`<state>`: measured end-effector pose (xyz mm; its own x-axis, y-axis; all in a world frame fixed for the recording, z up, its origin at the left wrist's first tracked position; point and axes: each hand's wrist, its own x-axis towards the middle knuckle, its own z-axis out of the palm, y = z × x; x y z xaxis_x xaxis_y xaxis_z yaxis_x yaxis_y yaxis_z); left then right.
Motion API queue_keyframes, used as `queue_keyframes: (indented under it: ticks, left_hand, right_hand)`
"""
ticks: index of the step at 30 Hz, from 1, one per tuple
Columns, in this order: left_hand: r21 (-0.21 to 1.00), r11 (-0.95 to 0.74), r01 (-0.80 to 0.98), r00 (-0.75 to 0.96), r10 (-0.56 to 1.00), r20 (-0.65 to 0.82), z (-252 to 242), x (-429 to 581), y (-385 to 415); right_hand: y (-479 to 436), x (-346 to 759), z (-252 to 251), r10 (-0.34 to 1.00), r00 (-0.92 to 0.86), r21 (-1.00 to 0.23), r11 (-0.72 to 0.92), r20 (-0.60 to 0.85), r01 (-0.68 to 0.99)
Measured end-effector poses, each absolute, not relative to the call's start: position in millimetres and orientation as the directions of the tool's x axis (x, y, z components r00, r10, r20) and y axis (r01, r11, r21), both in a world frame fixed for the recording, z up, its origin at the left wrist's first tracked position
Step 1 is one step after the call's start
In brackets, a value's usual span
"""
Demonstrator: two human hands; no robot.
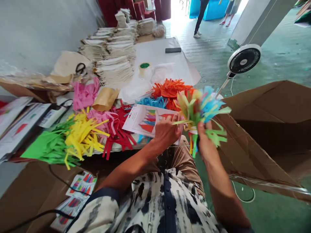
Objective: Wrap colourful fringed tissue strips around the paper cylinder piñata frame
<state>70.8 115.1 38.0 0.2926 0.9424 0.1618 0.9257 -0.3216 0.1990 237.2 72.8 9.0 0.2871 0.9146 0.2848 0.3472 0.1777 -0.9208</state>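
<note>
My left hand (168, 128) has its fingers curled over the right end of a white printed package (143, 120), which shows a picture of coloured tassels. In my right hand (206, 138) is a bunch of multicoloured paper tassels (198, 105), gripped near its lower middle and slightly blurred. Its strips fan out above the fist in yellow, green, blue and orange. Just behind the package lie orange tassels (171, 88) and blue tassels (153, 102). To its left are red tassels (121, 127), pink tassels (104, 117), yellow tassels (86, 136) and green tassels (52, 142).
Stacks of whitish sheets (116, 69) stand along the wall. Tape (144, 65), scissors (80, 68) and a dark flat object (173, 50) lie on the table. A large cardboard box (257, 129) is at right, below a fan (244, 61). More printed packages (81, 184) are at lower left.
</note>
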Motion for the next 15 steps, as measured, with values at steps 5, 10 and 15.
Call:
queue_keyframes:
  ticks: [5, 10, 15]
  left_hand:
    - [0.278, -0.320, 0.906, 0.277, 0.943, 0.183, 42, 58, 116]
    - [0.320, -0.394, 0.862, 0.344, 0.917, 0.203, 53, 46, 115]
    - [0.342, -0.407, 0.847, 0.327, 0.906, 0.268, 52, 44, 113]
  right_hand:
    - [68, 186, -5, 0.917, 0.307, -0.914, 0.123, 0.254, 0.387]
    - [60, 177, -4, 0.943, 0.256, -0.713, -0.028, 0.214, 0.701]
    - [55, 176, 17, 0.998, 0.064, -0.327, -0.058, 0.008, 0.943]
